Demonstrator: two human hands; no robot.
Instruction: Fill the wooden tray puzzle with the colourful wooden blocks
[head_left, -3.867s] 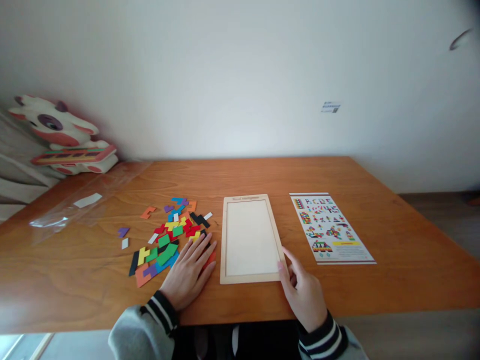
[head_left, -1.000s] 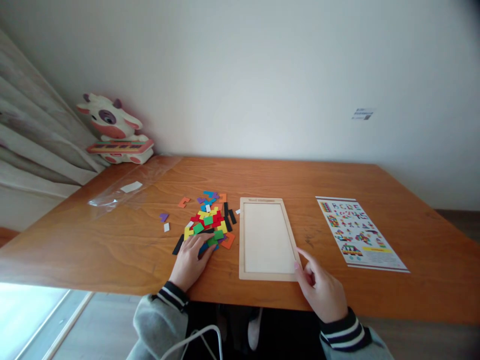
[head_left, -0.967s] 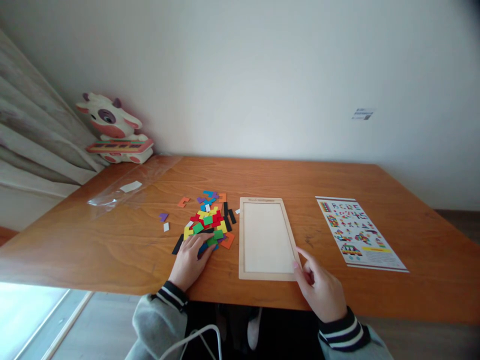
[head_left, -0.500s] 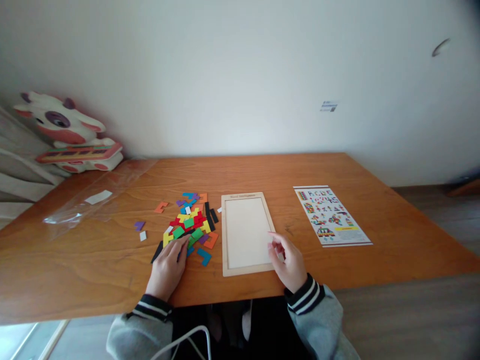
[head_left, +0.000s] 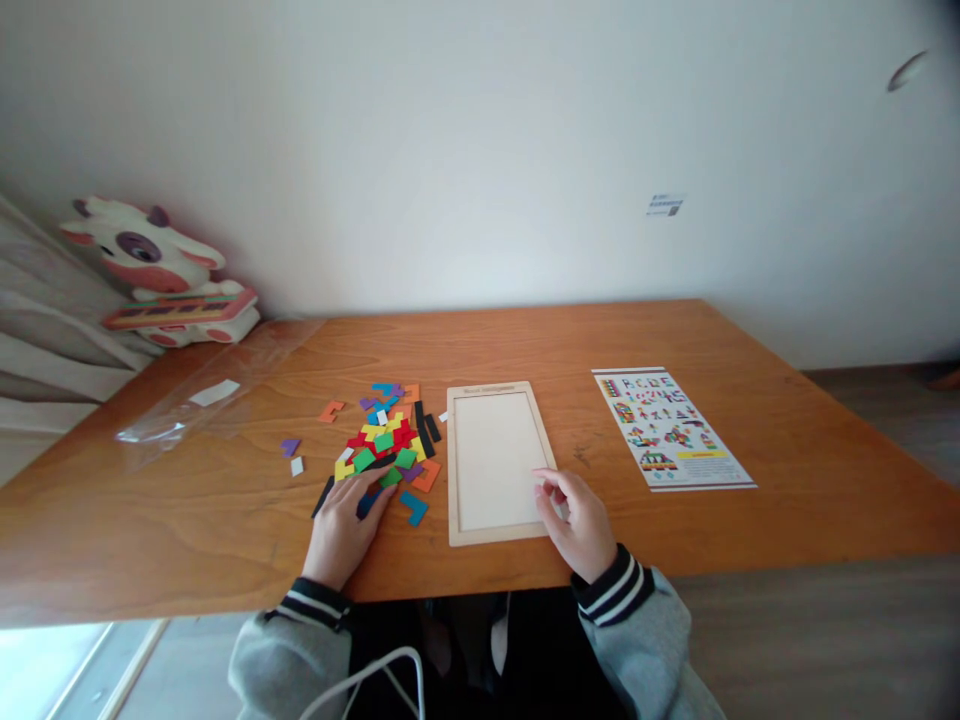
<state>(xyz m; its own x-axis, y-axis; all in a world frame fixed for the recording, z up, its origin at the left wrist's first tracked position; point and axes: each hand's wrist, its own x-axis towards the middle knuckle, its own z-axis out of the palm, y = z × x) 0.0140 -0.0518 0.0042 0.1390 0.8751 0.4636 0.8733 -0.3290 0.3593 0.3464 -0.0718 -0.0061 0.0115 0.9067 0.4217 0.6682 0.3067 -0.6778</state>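
Note:
My left hand [head_left: 345,525] rests at the near edge of a pile of flat, coloured puzzle pieces [head_left: 384,440]. Its thumb and forefinger are spread, with a dark blue piece [head_left: 367,503] showing between them and a green piece [head_left: 391,477] by the fingertips. Whether it grips any piece cannot be made out. To the right of the pile lies a shallow wooden puzzle tray [head_left: 453,470] with a bare, pale inside. My right hand [head_left: 581,525] is at the tray's lower right edge, fingers loosely curled, thumb and forefinger apart, nothing between them.
A printed pattern sheet [head_left: 671,430] lies on the wooden table [head_left: 510,345] to the right. At the back left are a clear plastic bag [head_left: 172,410] and a cow-shaped toy keyboard [head_left: 180,280]. A white cable [head_left: 375,665] loops in front of my lap.
The thumb and forefinger of my left hand have spread wider, showing the dark blue piece between them. My right hand stays at the tray's edge. The view has shifted slightly.

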